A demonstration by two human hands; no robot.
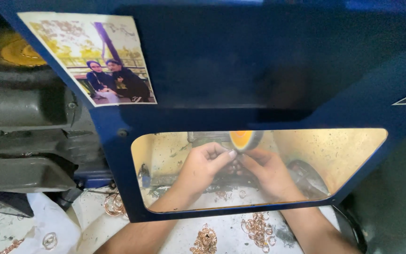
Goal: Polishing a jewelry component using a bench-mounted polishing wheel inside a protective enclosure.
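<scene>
Two hands meet at a polishing wheel behind a blue guard's window.

At centre frame, the left hand (pixel 202 167) and right hand (pixel 267 170) come together just under the orange-yellow polishing wheel (pixel 243 139) — fingers pinched close around something too small to make out, held at the wheel's lower edge. The blue guard (pixel 240 61) fills the upper frame, a photograph (pixel 90 56) stuck at its upper left. Along the bottom, on the white counter (pixel 231 233), lie heaps of copper-coloured rings (pixel 258 229) — more rings (pixel 114 204) at lower left.
</scene>
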